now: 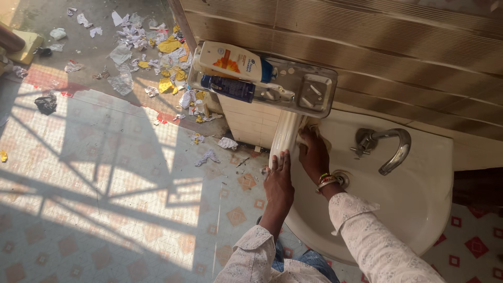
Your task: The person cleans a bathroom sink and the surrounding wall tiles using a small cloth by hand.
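White sink (429, 209); white-and-blue bottle (236, 62); red-diamond patterned floor tiles (471, 246).

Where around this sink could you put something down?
The sink basin is bare right of the tap, and the rim there too. The shelf is crowded by a white bottle and blue tube. Left hand and right hand fill the sink's left edge.
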